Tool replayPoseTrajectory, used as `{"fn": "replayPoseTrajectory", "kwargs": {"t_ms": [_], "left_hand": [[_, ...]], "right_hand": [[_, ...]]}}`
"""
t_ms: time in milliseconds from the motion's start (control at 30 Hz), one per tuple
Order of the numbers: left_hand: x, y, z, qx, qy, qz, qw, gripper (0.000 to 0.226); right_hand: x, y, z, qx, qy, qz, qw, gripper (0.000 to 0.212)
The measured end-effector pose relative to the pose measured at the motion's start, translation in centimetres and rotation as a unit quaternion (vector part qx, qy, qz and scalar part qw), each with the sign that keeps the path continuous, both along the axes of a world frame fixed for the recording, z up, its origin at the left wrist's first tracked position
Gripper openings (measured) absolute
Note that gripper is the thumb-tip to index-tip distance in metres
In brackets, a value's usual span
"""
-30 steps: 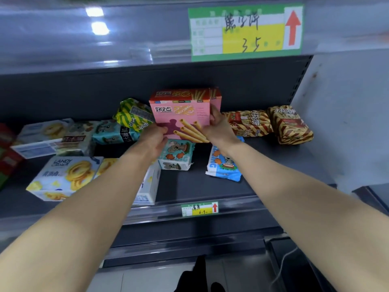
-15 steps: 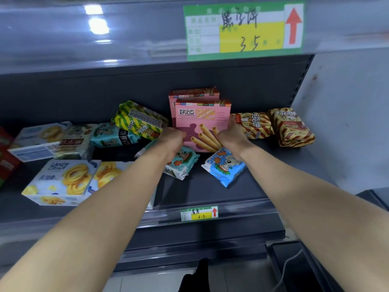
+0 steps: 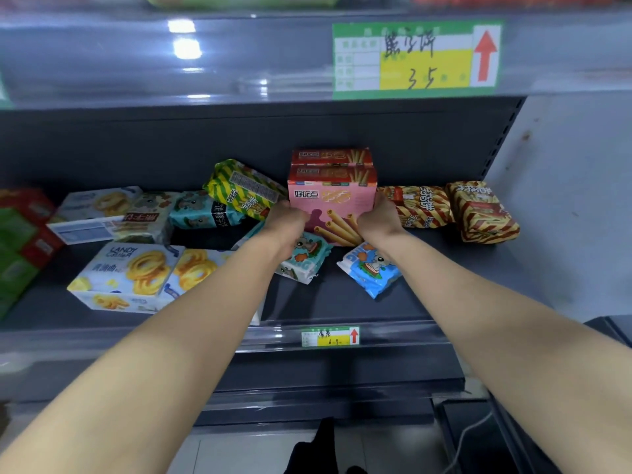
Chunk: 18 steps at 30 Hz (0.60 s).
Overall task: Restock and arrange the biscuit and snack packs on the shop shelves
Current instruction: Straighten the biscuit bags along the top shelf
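My left hand [image 3: 287,217] grips the left side of the pink box [image 3: 331,200], and my right hand [image 3: 379,217] grips its right side. The box stands upright on the shelf [image 3: 342,302] toward the back edge, touching a second box [image 3: 331,157] behind it. A striped pack [image 3: 417,206] lies just beside it on the right, and a blue pack [image 3: 371,271] lies in front.
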<state>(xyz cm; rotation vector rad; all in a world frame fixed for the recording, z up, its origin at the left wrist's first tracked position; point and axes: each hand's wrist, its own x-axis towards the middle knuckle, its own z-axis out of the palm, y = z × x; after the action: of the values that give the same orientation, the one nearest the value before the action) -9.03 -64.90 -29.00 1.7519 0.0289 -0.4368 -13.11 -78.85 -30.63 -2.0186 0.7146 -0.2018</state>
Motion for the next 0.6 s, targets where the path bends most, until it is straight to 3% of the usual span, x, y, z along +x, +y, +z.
{"fn": "replayPoseTrajectory", "kwargs": {"t_ms": [100, 367, 600], "left_hand": [[-1.5, 0.5, 1.3, 0.019, -0.021, -0.001, 1.000, 0.034], [-8.3, 2.6, 4.7, 0.049, -0.065, -0.014, 0.997, 0.029], [-16.7, 5.0, 8.7, 0.054, -0.074, -0.016, 0.996, 0.041]], "right_hand": [[-1.3, 0.9, 1.4, -0.031, -0.008, -0.001, 0.999, 0.043], [-9.4, 3.9, 5.7, -0.018, -0.055, 0.051, 0.997, 0.036], [-18.1, 6.4, 10.7, -0.026, -0.082, 0.097, 0.992, 0.043]]}}
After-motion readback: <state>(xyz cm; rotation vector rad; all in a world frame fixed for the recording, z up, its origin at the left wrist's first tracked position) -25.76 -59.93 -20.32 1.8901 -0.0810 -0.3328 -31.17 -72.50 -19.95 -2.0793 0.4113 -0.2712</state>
